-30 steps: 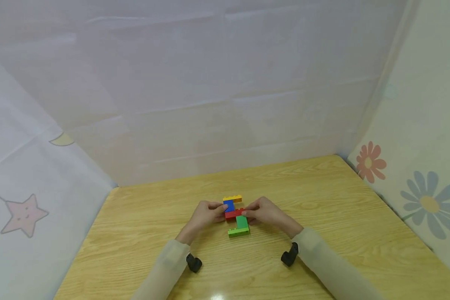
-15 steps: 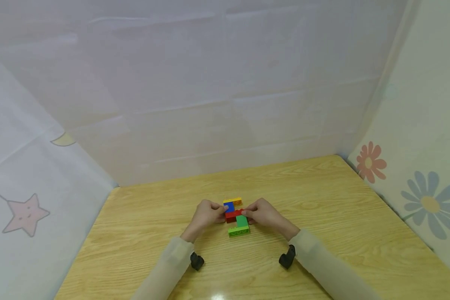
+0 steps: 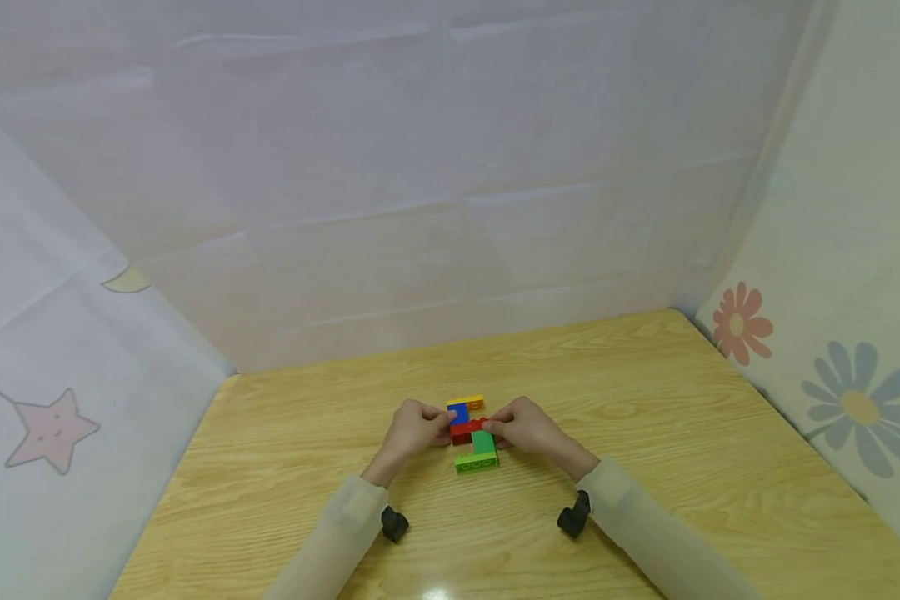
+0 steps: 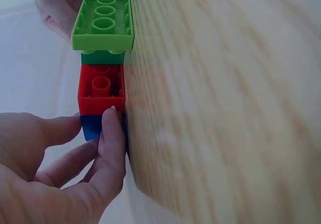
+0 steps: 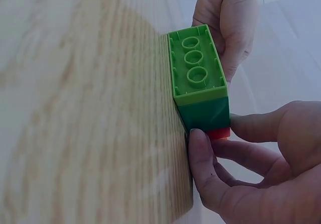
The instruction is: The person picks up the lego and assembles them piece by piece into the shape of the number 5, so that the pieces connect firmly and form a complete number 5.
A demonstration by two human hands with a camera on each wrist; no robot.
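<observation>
Several toy building bricks are joined in a zigzag on the wooden table. A yellow brick (image 3: 465,402) is at the far end, then a blue brick (image 3: 458,413), a red brick (image 3: 467,432), a dark green brick (image 3: 483,443) and a light green brick (image 3: 477,462) nearest me. My left hand (image 3: 414,429) pinches the blue brick beside the red one. From the other side my right hand (image 3: 527,427) grips the red brick, fingertips right by the dark green one. The light green brick's hollow underside faces the wrist cameras. In the right wrist view the blue and yellow bricks are hidden.
The wooden table (image 3: 285,467) reaches back to a pale cloth wall (image 3: 450,208). Printed cloths flank it, with a pink star (image 3: 51,432) on the left and flowers (image 3: 858,408) on the right. Black wrist cameras (image 3: 394,525) hang below both cuffs.
Over the first half second the far end of the joined bricks dips slightly and both forearms draw a little inward. Since then, the near end shifts slightly left; both hands keep their hold.
</observation>
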